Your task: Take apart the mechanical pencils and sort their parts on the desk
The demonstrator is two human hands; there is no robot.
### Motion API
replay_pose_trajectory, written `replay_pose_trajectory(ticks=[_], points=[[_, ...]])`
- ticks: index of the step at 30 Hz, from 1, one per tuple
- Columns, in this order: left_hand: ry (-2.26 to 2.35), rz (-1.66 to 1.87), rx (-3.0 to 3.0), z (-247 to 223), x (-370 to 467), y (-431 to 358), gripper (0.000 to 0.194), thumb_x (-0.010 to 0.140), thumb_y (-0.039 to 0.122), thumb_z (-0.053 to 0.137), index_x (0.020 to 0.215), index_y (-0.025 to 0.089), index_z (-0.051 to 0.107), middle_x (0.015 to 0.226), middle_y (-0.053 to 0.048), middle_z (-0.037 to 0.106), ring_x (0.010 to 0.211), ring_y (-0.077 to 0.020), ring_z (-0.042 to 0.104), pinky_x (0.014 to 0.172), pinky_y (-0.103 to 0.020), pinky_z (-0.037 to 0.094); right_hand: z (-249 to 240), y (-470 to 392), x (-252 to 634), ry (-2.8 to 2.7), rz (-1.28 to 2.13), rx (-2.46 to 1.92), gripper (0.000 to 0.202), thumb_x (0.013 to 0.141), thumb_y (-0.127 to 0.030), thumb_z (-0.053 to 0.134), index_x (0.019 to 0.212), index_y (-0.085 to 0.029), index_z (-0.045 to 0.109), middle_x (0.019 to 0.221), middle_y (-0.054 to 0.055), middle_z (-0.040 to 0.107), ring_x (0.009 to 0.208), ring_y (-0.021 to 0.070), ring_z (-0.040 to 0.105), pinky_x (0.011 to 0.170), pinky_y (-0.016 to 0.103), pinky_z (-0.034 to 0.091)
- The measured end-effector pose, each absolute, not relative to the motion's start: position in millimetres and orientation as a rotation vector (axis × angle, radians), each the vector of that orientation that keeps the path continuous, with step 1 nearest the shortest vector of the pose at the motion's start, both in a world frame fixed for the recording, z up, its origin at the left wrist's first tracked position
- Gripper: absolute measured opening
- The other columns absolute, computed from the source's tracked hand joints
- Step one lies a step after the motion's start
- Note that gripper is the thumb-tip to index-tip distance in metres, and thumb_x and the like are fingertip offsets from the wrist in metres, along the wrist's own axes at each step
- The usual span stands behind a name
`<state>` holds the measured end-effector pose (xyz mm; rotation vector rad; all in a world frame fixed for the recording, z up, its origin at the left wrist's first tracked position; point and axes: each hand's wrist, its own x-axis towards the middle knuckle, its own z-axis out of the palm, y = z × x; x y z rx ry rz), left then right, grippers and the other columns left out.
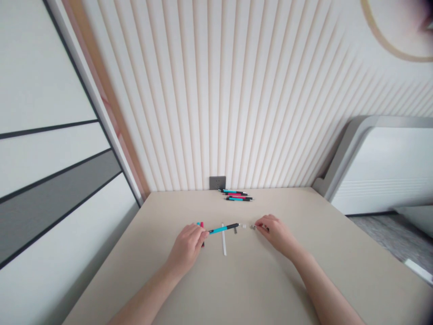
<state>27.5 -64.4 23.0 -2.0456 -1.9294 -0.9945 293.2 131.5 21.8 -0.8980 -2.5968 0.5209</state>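
Observation:
My left hand (188, 243) is closed on one end of a blue and black pen (221, 229), which points to the right just above the table. Partly hidden behind that hand lie red and blue pen pieces (202, 224). White thin sticks like pen refills (223, 243) lie under and in front of the pen. By its tip are small dark grey pieces (236, 230) and small whitish pieces (244, 226). My right hand (273, 230) pinches its fingers together at some tiny grey metal parts (252, 227); what is between the fingertips is too small to make out.
Several blue, red and black pens (237, 197) lie in a group at the back of the beige table (216, 289). Behind it rises a ribbed wall with a dark socket (217, 182). A white cabinet (50, 180) stands left, and a grey-white headboard (382, 162) right.

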Motion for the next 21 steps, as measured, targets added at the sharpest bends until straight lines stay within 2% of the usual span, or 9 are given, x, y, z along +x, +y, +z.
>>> replay_pose_trajectory(ticks=[4, 12, 21], points=[[-1.924, -0.995, -2.047, 24.1, 28.1, -64.0, 0.03, 0.1, 0.026, 0.037, 0.076, 0.019, 0.054, 0.069, -0.002, 0.056, 0.069, -0.0178, 0.05, 0.067, -0.03, 0.04, 21.6, 130.0, 291.6, -2.655, 0.538, -0.978, 0.027, 0.087, -0.023, 0.053, 0.109, -0.021, 0.067, 0.092, 0.007, 0.07, 0.089, 0.0218, 0.062, 0.083, 0.033, 0.044], [-1.92, -0.987, -2.059, 26.4, 29.1, -64.1, 0.032, 0.1, 0.028, 0.036, 0.075, 0.019, 0.053, 0.067, -0.002, 0.055, 0.067, -0.017, 0.051, 0.066, -0.029, 0.041, 14.9, 130.8, 286.3, -2.689, 0.486, -0.911, 0.024, 0.089, -0.024, 0.052, 0.106, -0.022, 0.069, 0.101, 0.008, 0.07, 0.096, 0.0231, 0.061, 0.088, 0.035, 0.043], [-1.91, -0.972, -2.083, 25.1, 28.9, -63.7, 0.031, 0.1, 0.029, 0.037, 0.076, 0.019, 0.055, 0.068, -0.002, 0.057, 0.069, -0.0179, 0.053, 0.066, -0.029, 0.041, 10.3, 130.1, 283.1, -2.669, 0.406, -0.842, 0.023, 0.092, -0.02, 0.049, 0.106, -0.021, 0.068, 0.1, 0.008, 0.069, 0.097, 0.0244, 0.061, 0.088, 0.038, 0.044]])
